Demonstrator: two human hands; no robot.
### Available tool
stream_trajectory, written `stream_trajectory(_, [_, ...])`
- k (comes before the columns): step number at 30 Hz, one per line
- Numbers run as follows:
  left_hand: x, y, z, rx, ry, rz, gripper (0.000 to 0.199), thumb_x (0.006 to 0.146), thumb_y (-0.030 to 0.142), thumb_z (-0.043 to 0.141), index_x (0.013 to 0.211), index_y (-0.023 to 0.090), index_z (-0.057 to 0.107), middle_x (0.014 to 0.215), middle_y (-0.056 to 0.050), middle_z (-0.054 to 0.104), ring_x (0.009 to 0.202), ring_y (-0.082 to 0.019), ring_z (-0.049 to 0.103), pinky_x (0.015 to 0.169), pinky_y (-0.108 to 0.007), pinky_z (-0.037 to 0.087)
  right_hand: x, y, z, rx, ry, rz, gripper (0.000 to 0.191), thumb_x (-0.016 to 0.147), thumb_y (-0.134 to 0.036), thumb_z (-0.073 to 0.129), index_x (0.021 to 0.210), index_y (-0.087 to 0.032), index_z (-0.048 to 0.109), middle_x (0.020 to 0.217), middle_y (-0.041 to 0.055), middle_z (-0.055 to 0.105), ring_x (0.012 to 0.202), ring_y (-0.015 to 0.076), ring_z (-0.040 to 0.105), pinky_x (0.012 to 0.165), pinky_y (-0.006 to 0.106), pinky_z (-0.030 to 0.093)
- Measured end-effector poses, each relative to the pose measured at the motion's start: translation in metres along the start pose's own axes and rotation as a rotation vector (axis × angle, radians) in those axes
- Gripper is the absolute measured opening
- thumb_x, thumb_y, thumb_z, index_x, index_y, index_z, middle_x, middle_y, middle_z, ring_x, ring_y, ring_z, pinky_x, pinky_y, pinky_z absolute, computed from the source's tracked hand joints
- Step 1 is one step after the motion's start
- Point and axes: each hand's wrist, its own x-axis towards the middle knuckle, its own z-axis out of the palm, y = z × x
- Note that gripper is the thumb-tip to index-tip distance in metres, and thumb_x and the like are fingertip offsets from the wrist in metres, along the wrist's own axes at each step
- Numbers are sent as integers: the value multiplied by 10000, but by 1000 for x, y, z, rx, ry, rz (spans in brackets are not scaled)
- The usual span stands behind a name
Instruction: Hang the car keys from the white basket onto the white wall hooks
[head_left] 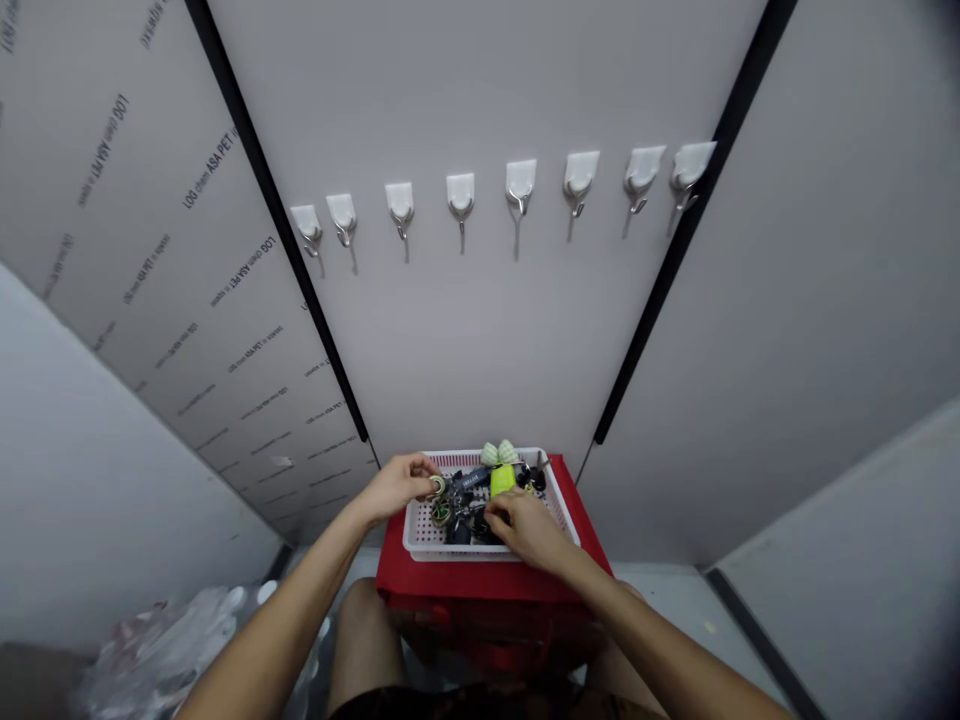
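Note:
A white plastic basket (417, 548) with a perforated bottom holds a jumble of small things, among them dark key-like pieces (459, 532). At its left rim my left hand (403, 487) is closed, thumb and fingers pinching a small pale green ring-shaped item (437, 487). My right hand (529, 527) reaches in over the right half, its fingertips pressed together above the dark pieces; what they hold, if anything, is hidden. Just beyond those fingers lies a bright yellow-green item (503, 479). A black strap with pale lettering (474, 478) and a pale checked bow (499, 453) are near it.
The basket stands on a red-covered stool or box (420, 578) between my knees. Several white adhesive hooks (460, 192) run in a row across the grey wall panel (480, 340) ahead. Clear plastic bags (172, 645) lie on the floor at lower left.

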Motion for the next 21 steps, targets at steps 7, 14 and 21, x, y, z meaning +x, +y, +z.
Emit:
stream_trajectory(7, [-5,15,6,-394,29,-38,175,530,177,524,688,119,479,546,30,501,475,-63,492,489,-188,373,12,-19,-8,224,121,21,264,671,-220,414,899,-154,530,752,43,567,598,110,478,588,222,364])
stream_trajectory(14, [-2,35,9,-589,92,65,208,521,165,554,711,112,488,558,23,520,459,-64,510,463,-177,385,29,-28,-1,367,66,-92,189,666,-197,423,781,-154,567,745,37,562,701,128,482,659,242,366])
stream_trajectory(21, [-2,53,-4,-703,252,152,178,530,137,536,700,115,486,562,22,529,461,-61,519,456,-162,399,37,-30,-31,666,86,119,227,696,-277,374,724,-136,550,592,-6,536,491,84,463,492,204,370])
